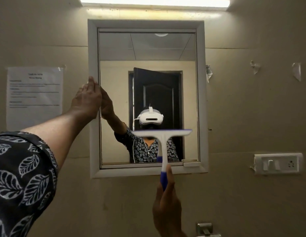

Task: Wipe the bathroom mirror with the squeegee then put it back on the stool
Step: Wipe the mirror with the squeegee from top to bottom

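Note:
The mirror (147, 53) hangs on the wall in a white frame (92, 48). My right hand (166, 207) is closed on the blue grip of a white squeegee (163, 134). It holds the squeegee upright, with the blade level in front of the mirror's lower half. The blade is blurred, and I cannot tell whether it touches the glass. My left hand (88, 98) rests flat against the left side of the frame, fingers pointing up. The stool is out of view.
A printed sheet (34, 98) is taped to the wall left of the mirror. A switch and socket plate (278, 164) sits at lower right. A tube light (154, 1) runs above the mirror. A metal fitting (206, 229) shows at the bottom edge.

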A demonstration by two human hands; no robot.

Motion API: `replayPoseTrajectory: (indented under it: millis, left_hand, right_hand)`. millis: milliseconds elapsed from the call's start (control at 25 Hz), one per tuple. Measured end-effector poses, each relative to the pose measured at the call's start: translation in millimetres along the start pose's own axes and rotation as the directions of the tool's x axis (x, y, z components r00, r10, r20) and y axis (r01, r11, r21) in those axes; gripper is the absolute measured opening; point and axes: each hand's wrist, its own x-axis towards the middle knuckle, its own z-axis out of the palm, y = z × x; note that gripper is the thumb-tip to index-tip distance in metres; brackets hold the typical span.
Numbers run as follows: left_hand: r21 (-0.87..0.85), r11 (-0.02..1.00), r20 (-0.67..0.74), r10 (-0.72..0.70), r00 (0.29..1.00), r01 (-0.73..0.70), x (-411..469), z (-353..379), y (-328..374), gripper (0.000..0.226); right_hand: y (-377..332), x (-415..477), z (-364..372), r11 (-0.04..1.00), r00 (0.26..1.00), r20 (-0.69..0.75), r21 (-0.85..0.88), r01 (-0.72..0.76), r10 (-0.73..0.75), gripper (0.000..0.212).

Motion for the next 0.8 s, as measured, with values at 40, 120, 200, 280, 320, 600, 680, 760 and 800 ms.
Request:
replayPoseTrajectory:
  millis: [40,120,200,280,320,600,680,760,800]
  left_hand:
    - [-0.004,1.0,-0.002,0.002,1.0,-0.002,0,0,0,0.1]
    - [-0.009,1.0,-0.008,-0.005,1.0,0.005,-2,0,0,0.099]
    - [-0.009,1.0,-0.013,-0.007,1.0,0.006,-2,0,1,0.098]
    - [-0.014,1.0,-0.019,-0.004,1.0,0.003,-2,1,1,0.098]
    - [-0.018,1.0,-0.019,-0.005,1.0,0.005,-1,1,1,0.098]
    - [-0.013,1.0,-0.015,-0.005,1.0,0.005,-1,0,1,0.095]
    - [-0.024,1.0,-0.015,-0.009,1.0,0.009,-2,-1,1,0.095]
    - [-0.032,0.999,-0.023,-0.015,1.0,0.014,-2,-1,1,0.095]
    - [-0.036,0.999,-0.026,-0.014,1.0,0.013,-2,0,1,0.096]
  right_hand:
    - [4,7,11,0.999,0.996,-0.088,-0.034,-0.024,0.021,0.055]
    - [-61,86,29,0.963,1.0,0.015,0.268,-0.02,0.016,0.037]
    - [-132,150,34,0.89,0.979,0.14,0.451,0.073,-0.151,0.092]
    - [-170,197,72,0.749,0.944,0.056,0.625,0.222,-0.326,0.109]
    - [-186,200,84,0.717,0.92,0.124,0.668,0.2,-0.372,0.081]
    - [-204,188,86,0.615,0.871,0.233,0.783,0.097,-0.434,0.165]
    - [-182,172,46,0.712,0.912,0.04,0.639,0.29,-0.407,0.158]
    - [-175,187,-13,0.867,0.912,-0.125,0.282,0.41,-0.39,0.095]
    - [-168,206,-35,0.895,0.914,-0.155,0.198,0.401,-0.375,0.063]
